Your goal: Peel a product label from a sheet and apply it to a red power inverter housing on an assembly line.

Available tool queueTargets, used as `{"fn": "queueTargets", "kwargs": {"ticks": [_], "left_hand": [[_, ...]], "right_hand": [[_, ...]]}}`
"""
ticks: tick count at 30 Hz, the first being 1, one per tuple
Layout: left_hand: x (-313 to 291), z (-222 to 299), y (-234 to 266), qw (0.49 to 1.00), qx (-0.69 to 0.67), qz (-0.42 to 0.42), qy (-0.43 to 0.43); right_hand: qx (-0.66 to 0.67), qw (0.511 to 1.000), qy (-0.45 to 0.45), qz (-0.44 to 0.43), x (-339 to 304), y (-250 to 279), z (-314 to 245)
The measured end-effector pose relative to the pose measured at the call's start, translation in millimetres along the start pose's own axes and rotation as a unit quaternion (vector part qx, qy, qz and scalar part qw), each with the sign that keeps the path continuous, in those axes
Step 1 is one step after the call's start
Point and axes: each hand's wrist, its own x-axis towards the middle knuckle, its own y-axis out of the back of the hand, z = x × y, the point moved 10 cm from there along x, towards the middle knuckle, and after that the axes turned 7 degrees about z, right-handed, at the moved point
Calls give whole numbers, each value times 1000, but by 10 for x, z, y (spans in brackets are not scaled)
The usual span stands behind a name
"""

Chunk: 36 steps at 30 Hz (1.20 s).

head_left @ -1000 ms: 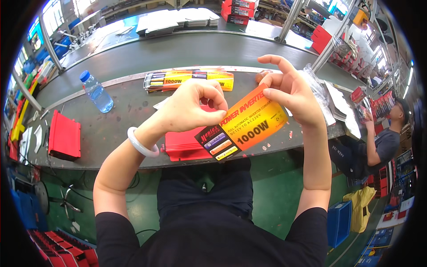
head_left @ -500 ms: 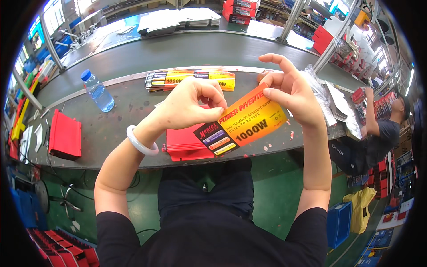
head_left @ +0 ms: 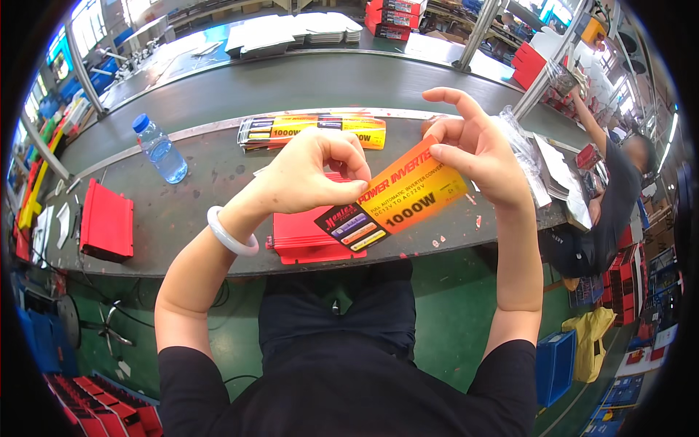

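The left hand (head_left: 317, 173) has thumb and fingertip together, clamped on the upper edge of a yellow-orange label (head_left: 419, 198); the right hand (head_left: 482, 156) pinches its upper right corner. The label is held tilted in the air, partly covering a red case (head_left: 309, 240) near the front edge of the table (head_left: 196, 229). Another red case (head_left: 107, 224) is at the left. Farther are a water bottle (head_left: 164, 157) and similar labels (head_left: 295, 131), and beyond them a dark belt (head_left: 313, 81).
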Motion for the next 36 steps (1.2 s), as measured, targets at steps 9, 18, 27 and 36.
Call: {"fn": "queueTargets", "kwargs": {"ticks": [9,18,27,36], "left_hand": [[1,-11,24,1000,2,7,0],[-31,-5,6,1000,-14,-17,7],[-15,11,11,1000,14,-8,-1],[-13,-3,24,1000,-23,-18,-9]], "right_hand": [[-7,1000,3,-5,7,-16,3],[9,1000,-11,-4,18,-31,16],[-15,1000,23,-9,22,-36,-8],[-12,1000,15,-9,34,-50,4]]}}
